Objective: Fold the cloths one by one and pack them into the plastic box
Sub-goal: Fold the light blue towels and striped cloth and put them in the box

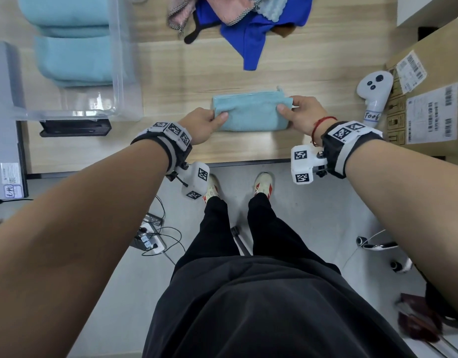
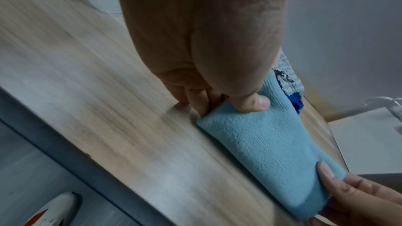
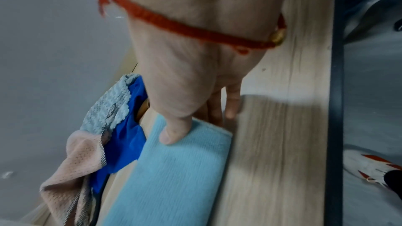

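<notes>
Gripping one folded cloth (image 1: pixel 251 113), two hands, perhaps two packed.

This looks like an office or lab workroom. A wood-grain bench (image 1: pixel 171 73) stands on a plain grey floor (image 1: pixel 313 215), with barcode-labelled cardboard boxes (image 1: pixel 429 104) beside it, a white handheld controller (image 1: pixel 374 90) lying on it, and a power strip (image 1: pixel 151 241) with trailing cables underneath.
</notes>
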Demonstrator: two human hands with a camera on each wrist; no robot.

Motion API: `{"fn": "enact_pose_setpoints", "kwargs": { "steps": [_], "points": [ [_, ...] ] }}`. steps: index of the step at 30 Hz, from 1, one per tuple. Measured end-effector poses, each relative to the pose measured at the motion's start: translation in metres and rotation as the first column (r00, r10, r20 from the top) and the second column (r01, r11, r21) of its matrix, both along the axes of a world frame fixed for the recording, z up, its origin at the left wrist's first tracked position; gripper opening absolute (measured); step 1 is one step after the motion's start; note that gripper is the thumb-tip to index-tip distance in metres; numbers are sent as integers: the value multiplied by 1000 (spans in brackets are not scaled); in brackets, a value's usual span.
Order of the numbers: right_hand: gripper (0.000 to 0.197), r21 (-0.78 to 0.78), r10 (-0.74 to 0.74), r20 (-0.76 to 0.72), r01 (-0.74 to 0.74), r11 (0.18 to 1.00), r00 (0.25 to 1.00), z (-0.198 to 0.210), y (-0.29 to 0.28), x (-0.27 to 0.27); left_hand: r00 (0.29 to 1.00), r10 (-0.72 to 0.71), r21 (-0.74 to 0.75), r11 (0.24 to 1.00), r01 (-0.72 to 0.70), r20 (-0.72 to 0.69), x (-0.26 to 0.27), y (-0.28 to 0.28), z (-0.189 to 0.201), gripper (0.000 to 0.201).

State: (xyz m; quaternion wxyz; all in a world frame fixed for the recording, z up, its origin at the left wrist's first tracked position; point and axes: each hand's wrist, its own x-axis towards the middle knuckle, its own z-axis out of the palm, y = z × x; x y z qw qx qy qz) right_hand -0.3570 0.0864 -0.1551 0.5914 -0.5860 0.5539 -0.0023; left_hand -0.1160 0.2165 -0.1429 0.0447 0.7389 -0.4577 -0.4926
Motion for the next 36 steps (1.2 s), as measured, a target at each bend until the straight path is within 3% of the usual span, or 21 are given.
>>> {"fn": "enact_pose_setpoints", "kwargs": {
  "steps": [3,7,11,20,23,26,28,31,33,34,36],
  "points": [
    [18,-81,45,-64,-50,995,997,-9,-8,7,995,96,-32,995,-97,-31,4,-3,-5,60],
    [23,-150,96,-146,-118,982,985,-7,-12,21,986,166,-61,984,-165,5,8,-6,-10,34],
    [34,-256,132,-267,-202,945,955,-12,-19,28,977,215,-59,975,-214,10,10,-9,-15,39],
    [47,-191,126,-477,-242,951,870,-13,-25,44,937,346,8,938,-346,44,14,-15,-20,43],
    [44,-204,147,-536,-296,933,832,-10,-23,46,938,343,26,939,-344,41,13,-19,-17,38],
    [33,-267,108,-529,-286,920,842,-8,-18,46,940,337,61,938,-340,55,11,-23,-12,24],
    [34,-395,117,-520,-360,845,846,-4,-14,48,940,335,80,937,-340,63,12,-25,-10,22],
    [37,-596,179,-545,-529,604,819,4,-6,53,939,337,90,935,-342,74,13,-27,-10,19],
    [44,-658,312,-492,-582,477,813,6,2,61,936,346,90,932,-351,66,13,-27,-11,21],
    [49,-648,413,-481,-631,426,773,5,9,65,934,351,87,931,-355,59,12,-27,-11,23],
    [61,-530,584,-529,-777,340,616,-4,24,70,935,349,79,932,-353,61,11,-27,-9,21]
  ]
}}
